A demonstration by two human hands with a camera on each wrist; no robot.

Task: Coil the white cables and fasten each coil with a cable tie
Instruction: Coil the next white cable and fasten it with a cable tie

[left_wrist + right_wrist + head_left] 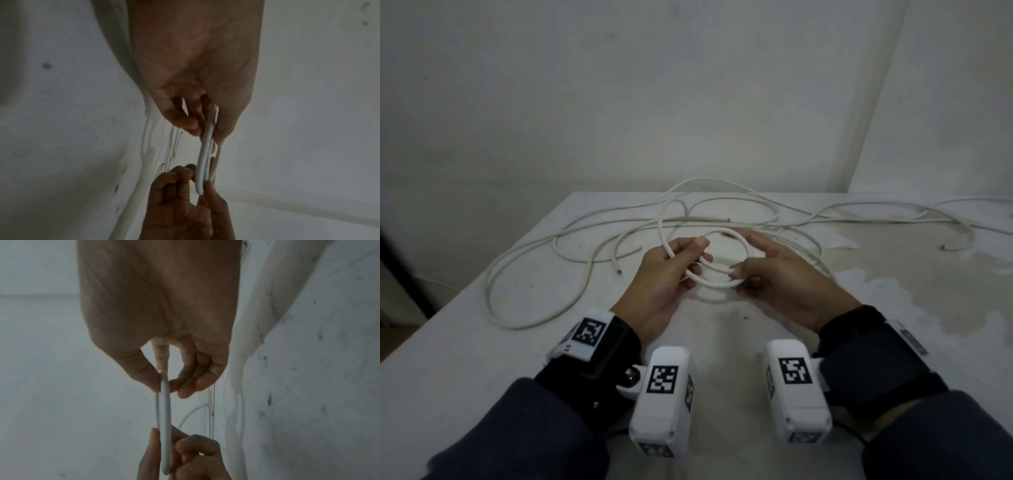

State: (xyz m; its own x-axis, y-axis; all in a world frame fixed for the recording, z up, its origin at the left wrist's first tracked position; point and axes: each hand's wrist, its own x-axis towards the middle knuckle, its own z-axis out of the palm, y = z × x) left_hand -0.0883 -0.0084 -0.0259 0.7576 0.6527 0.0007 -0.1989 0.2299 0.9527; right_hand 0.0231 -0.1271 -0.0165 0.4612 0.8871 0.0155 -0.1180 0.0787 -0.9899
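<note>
A small coil of white cable (714, 281) hangs just above the table between both hands. My left hand (693, 255) pinches the coil's left side between thumb and fingers. My right hand (748, 269) pinches its right side, thumb on the near strand. The left wrist view shows the coil (203, 162) edge-on, held by the left hand (202, 125) above and the right hand (191, 178) below. The right wrist view shows the coil (164, 418) edge-on too, between the right hand (183, 384) and the left hand (189, 451). The coil's cable runs on into the loose loops behind. No cable tie is visible.
Loose white cable (592, 236) sprawls in wide loops over the worn white table (482, 359), left of and behind the hands. More cable (893, 209) trails off to the right. A free cable end (618, 271) lies left of the hands. Walls stand close behind.
</note>
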